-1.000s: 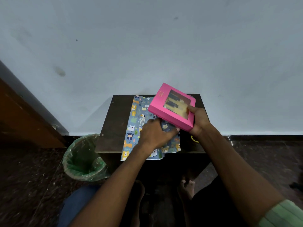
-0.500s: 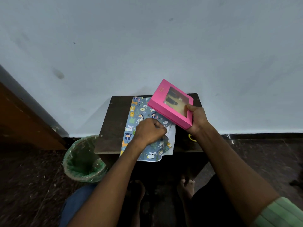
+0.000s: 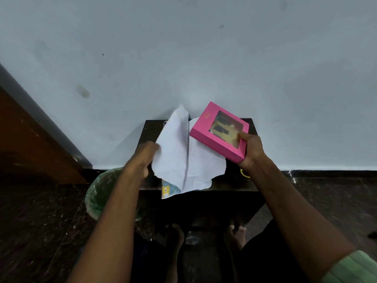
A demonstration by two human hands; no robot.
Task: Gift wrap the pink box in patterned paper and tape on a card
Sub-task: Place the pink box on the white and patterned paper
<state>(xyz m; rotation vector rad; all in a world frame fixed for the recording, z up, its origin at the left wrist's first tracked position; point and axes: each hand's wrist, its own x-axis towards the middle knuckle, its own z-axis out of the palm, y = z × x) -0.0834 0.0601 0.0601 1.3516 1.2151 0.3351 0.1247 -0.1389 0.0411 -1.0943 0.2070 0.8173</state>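
My right hand (image 3: 252,151) grips the pink box (image 3: 219,130) by its near right corner and holds it tilted above the right half of the small dark table (image 3: 230,180). The box has a clear window on top. The patterned paper (image 3: 183,152) lies over the table with its white underside up; only a small printed corner shows at the front edge. My left hand (image 3: 145,154), blurred, pinches the paper's left edge and holds that half lifted off the table. No card is visible.
A green-lined waste bin (image 3: 98,193) stands on the dark floor left of the table. A yellow ring (image 3: 243,173) lies on the table under my right hand. A wooden door (image 3: 30,144) is at left, a pale wall behind. My bare feet are under the table.
My left hand has swept left with the paper's edge, turning the sheet over so its white side faces up. The pink box stays raised in my right hand, slightly further right.
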